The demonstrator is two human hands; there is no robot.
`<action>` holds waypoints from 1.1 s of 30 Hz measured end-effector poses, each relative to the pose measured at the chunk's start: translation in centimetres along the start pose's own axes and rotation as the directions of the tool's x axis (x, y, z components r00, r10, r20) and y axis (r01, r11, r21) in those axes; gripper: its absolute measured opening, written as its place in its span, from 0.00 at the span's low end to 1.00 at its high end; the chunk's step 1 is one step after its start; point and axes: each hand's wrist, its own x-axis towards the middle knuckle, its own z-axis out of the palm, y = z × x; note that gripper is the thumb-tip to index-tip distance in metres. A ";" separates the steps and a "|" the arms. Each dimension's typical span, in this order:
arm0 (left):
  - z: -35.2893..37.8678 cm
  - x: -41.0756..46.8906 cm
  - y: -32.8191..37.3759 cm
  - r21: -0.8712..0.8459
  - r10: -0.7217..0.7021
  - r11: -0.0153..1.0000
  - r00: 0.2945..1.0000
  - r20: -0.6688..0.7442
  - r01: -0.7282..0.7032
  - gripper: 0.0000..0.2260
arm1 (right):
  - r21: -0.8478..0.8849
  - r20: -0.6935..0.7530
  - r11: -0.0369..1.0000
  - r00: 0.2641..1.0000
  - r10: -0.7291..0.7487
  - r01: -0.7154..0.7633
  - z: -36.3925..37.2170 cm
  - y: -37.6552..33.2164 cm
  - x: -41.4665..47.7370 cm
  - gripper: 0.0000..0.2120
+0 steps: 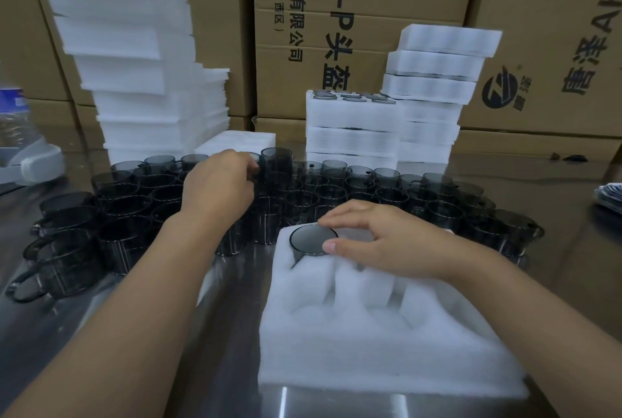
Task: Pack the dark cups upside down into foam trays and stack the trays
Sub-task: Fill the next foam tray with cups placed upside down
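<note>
A white foam tray (370, 333) lies on the steel table in front of me. One dark cup (311, 240) sits upside down in its far left pocket. My right hand (377, 242) rests over that corner, thumb and fingertips touching the cup's rim. My left hand (218, 182) reaches into the crowd of dark translucent cups (128, 202) behind the tray and pinches the handle of one raised cup (276, 161).
Packed foam trays (353, 128) stand stacked at the back centre, a taller stack (434, 81) to their right. Empty foam trays (134, 64) tower at the back left. Cardboard boxes (336, 13) wall the rear. A water bottle (13, 121) stands far left.
</note>
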 end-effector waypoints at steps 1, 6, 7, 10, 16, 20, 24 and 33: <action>-0.2 -0.1 0.4 -0.004 0.028 1.000 0.999 -0.029 -0.028 0.12 | 0.004 -0.007 1.000 1.000 -0.007 0.007 0.0 0.0 0.0 0.20; -0.6 -0.8 2.5 -0.180 0.146 0.966 0.968 -0.202 -0.183 0.10 | 0.181 -0.273 0.981 0.962 -0.016 0.068 -0.1 0.0 0.4 0.07; -0.5 -1.1 3.1 -0.271 0.160 0.938 0.962 -0.219 -0.218 0.10 | 0.272 -0.362 0.959 0.932 0.023 0.082 -0.3 0.1 0.6 0.04; 0.0 -2.1 5.0 -0.517 0.205 0.802 0.951 -0.233 -0.299 0.10 | 0.569 -0.492 0.812 0.845 0.210 0.130 -1.0 0.4 0.9 0.03; 1.0 -3.5 6.6 -0.542 0.398 0.709 0.891 -0.220 -0.451 0.11 | 0.860 -0.231 0.509 0.880 0.414 -0.013 -1.8 1.0 1.3 0.16; 1.6 -4.3 6.9 -0.485 0.495 0.714 0.854 -0.160 -0.505 0.11 | 0.855 -0.201 0.519 0.910 0.363 -0.019 -1.8 1.2 1.0 0.14; 1.5 -4.4 7.1 -0.448 0.537 0.704 0.826 -0.171 -0.551 0.09 | 0.888 -0.232 0.460 0.891 0.389 0.031 -1.9 1.5 0.9 0.12; 1.7 -4.2 6.9 -0.573 0.463 0.684 0.876 -0.138 -0.451 0.31 | 0.847 -0.263 0.532 0.885 0.385 0.020 -1.8 1.6 0.9 0.10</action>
